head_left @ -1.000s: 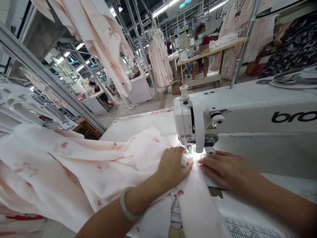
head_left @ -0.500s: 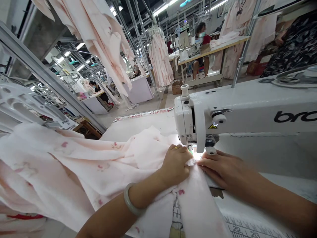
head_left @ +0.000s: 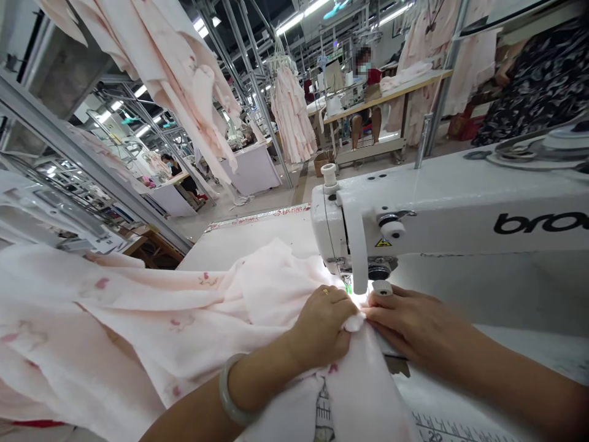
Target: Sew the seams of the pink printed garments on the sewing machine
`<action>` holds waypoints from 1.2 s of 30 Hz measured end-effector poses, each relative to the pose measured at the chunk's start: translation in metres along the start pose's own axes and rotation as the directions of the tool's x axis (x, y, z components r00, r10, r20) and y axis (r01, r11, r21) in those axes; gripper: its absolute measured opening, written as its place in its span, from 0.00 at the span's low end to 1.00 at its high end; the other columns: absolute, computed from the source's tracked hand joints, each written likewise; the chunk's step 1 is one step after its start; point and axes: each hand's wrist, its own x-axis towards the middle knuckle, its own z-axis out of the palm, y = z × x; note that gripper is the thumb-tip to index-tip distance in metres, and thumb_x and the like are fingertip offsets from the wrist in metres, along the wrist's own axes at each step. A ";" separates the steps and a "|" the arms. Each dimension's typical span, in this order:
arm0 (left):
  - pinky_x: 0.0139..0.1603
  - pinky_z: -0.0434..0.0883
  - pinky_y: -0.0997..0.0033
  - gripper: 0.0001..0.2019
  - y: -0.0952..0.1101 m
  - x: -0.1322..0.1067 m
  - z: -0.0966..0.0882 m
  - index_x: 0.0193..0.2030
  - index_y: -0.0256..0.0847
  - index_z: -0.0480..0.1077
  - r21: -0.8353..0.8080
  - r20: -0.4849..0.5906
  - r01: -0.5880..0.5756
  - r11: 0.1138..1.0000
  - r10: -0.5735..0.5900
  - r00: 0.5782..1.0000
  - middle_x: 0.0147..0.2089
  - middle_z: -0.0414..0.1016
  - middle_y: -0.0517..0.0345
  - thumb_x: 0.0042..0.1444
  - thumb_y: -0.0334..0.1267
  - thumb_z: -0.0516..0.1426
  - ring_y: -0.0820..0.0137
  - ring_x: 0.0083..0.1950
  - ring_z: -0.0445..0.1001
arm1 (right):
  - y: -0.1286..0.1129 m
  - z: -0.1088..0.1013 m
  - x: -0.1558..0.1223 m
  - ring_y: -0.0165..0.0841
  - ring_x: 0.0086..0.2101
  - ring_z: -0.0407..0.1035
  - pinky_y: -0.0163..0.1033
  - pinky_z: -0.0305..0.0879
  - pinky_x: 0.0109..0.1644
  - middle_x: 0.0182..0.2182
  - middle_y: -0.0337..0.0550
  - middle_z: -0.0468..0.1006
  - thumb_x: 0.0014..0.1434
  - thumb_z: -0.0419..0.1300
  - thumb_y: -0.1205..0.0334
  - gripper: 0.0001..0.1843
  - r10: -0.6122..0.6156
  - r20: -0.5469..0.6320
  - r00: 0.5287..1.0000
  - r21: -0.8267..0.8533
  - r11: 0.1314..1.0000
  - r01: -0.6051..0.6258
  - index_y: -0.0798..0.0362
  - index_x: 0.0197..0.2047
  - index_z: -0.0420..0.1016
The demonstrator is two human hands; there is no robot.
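Note:
Pale pink fabric (head_left: 193, 319) with small printed motifs spreads over the table from the left up to a white sewing machine (head_left: 442, 209). My left hand (head_left: 324, 322), with a bangle on the wrist, is closed on a bunched fold of the fabric just in front of the lit needle area. My right hand (head_left: 405, 319) lies at the right of the needle, its fingertips together on the fabric edge beside the left hand. The needle and presser foot are mostly hidden by glare and the machine head.
Pink garments (head_left: 184, 67) hang from rails ahead. A sloping metal post (head_left: 92, 153) runs along the left. A printed ruler scale (head_left: 442, 426) marks the table's near edge. A co-worker (head_left: 365, 80) sits at another machine table; a person in dark patterned clothing (head_left: 529, 86) is at the right.
The view has shifted slightly, so the machine and hanging garments appear further left. Both hands stay at the fabric near the needle, with little visible change in their grip.

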 end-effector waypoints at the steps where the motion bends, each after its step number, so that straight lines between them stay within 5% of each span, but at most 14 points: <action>1: 0.48 0.71 0.63 0.04 0.000 0.001 0.000 0.34 0.42 0.68 -0.011 -0.013 0.035 0.999 -0.035 0.999 0.37 0.77 0.54 0.56 0.29 0.54 0.65 0.39 0.75 | 0.000 -0.001 0.000 0.37 0.35 0.72 0.43 0.67 0.39 0.37 0.44 0.79 0.73 0.50 0.67 0.15 -0.004 -0.002 1.000 -0.001 1.000 0.004 0.51 0.41 0.78; 5: 0.46 0.72 0.64 0.09 -0.007 0.003 -0.006 0.31 0.43 0.66 -0.153 -0.042 0.149 0.977 -0.157 0.987 0.34 0.76 0.55 0.64 0.37 0.56 0.65 0.39 0.74 | -0.002 -0.002 -0.001 0.37 0.35 0.71 0.44 0.66 0.40 0.37 0.45 0.79 0.75 0.48 0.65 0.17 -0.007 0.027 1.000 -0.028 1.000 0.007 0.51 0.45 0.78; 11: 0.42 0.71 0.68 0.11 -0.029 0.007 -0.022 0.28 0.41 0.67 -0.332 -0.005 0.096 0.938 -0.103 0.995 0.32 0.73 0.57 0.61 0.40 0.58 0.67 0.36 0.72 | -0.010 -0.002 -0.001 0.38 0.36 0.70 0.45 0.65 0.41 0.37 0.46 0.77 0.75 0.46 0.66 0.16 -0.066 0.056 0.996 0.004 0.998 0.066 0.52 0.45 0.76; 16: 0.41 0.70 0.69 0.07 -0.022 0.009 -0.033 0.32 0.39 0.71 -0.443 -0.012 0.294 0.847 -0.334 0.943 0.34 0.73 0.57 0.60 0.37 0.58 0.67 0.38 0.72 | -0.017 -0.006 0.001 0.38 0.36 0.70 0.45 0.66 0.44 0.35 0.44 0.76 0.75 0.48 0.64 0.17 -0.021 0.082 0.996 0.083 0.996 0.014 0.51 0.40 0.77; 21: 0.38 0.67 0.71 0.08 -0.006 0.008 -0.039 0.27 0.39 0.68 -0.364 -0.013 0.347 0.864 -0.377 0.926 0.32 0.71 0.60 0.58 0.33 0.58 0.69 0.36 0.70 | -0.017 0.004 0.001 0.41 0.43 0.73 0.50 0.68 0.51 0.43 0.47 0.80 0.74 0.51 0.57 0.14 0.136 -0.005 0.991 0.118 0.984 -0.134 0.50 0.49 0.77; 25: 0.38 0.67 0.72 0.12 0.000 0.007 -0.039 0.24 0.39 0.66 -0.300 -0.055 0.334 0.894 -0.366 0.929 0.31 0.69 0.60 0.58 0.32 0.59 0.70 0.35 0.70 | -0.018 0.008 0.007 0.44 0.42 0.72 0.51 0.69 0.45 0.42 0.49 0.79 0.72 0.51 0.55 0.15 0.231 0.074 0.970 0.133 0.962 -0.239 0.50 0.52 0.76; 31: 0.41 0.70 0.71 0.06 0.003 0.000 -0.030 0.31 0.40 0.73 -0.284 -0.171 0.242 0.928 -0.297 0.939 0.35 0.71 0.58 0.59 0.29 0.59 0.69 0.38 0.72 | -0.022 -0.001 0.014 0.41 0.39 0.70 0.52 0.64 0.48 0.41 0.45 0.75 0.74 0.48 0.58 0.15 0.146 0.213 0.966 0.122 0.977 -0.175 0.48 0.49 0.75; 36: 0.48 0.71 0.65 0.08 0.003 -0.002 -0.024 0.31 0.41 0.71 -0.173 -0.078 0.208 0.963 -0.224 0.972 0.37 0.76 0.56 0.56 0.24 0.57 0.65 0.41 0.73 | -0.017 0.001 0.008 0.40 0.37 0.68 0.51 0.64 0.47 0.38 0.46 0.74 0.75 0.47 0.57 0.17 0.068 0.158 0.985 0.046 0.996 -0.076 0.51 0.48 0.76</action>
